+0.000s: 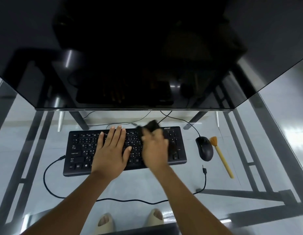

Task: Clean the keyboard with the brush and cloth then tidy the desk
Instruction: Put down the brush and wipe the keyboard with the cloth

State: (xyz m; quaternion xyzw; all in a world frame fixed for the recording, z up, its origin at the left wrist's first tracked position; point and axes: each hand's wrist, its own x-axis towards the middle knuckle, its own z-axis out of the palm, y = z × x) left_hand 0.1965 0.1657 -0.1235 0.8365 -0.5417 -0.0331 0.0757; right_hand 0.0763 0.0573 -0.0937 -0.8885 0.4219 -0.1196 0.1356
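A black keyboard (79, 150) lies on the glass desk (172, 182) in front of the monitor. My left hand (111, 150) rests flat on the middle keys, fingers straight. My right hand (155, 146), blurred by motion, grips a dark cloth (149, 126) over the right part of the keyboard, near its top edge. A brush (221, 155) with a pale wooden handle and orange bristles lies on the desk to the right of the mouse, untouched.
A black mouse (204, 148) sits right of the keyboard. A large dark monitor (130, 56) stands behind. The keyboard's cable (50, 189) loops across the front of the desk, its unplugged end (204, 170) near the mouse. The desk frame and my feet show through the glass.
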